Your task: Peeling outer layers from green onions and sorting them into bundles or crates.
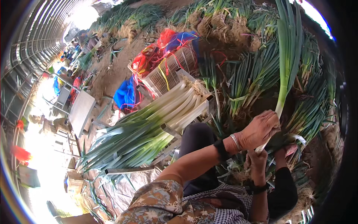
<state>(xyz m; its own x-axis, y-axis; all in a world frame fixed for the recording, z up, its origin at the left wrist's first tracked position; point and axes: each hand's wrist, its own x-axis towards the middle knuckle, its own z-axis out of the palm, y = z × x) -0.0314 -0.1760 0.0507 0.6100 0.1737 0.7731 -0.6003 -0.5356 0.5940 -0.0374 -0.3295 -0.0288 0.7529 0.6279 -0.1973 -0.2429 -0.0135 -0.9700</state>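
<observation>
Harsh glare at left, perhaps sunlight; bent, dark fisheye rim; shaded centre

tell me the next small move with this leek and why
Probably strip the loose outer skin down off the white stem. The left hand grips the upright leek at its stem, the right hand sits just below, and cleaned leeks already lie stacked on the rack.

Bare earth floor (dusty brown) under heaped green onions, a white plastic crate and a metal rack of cleaned stalks.
</observation>
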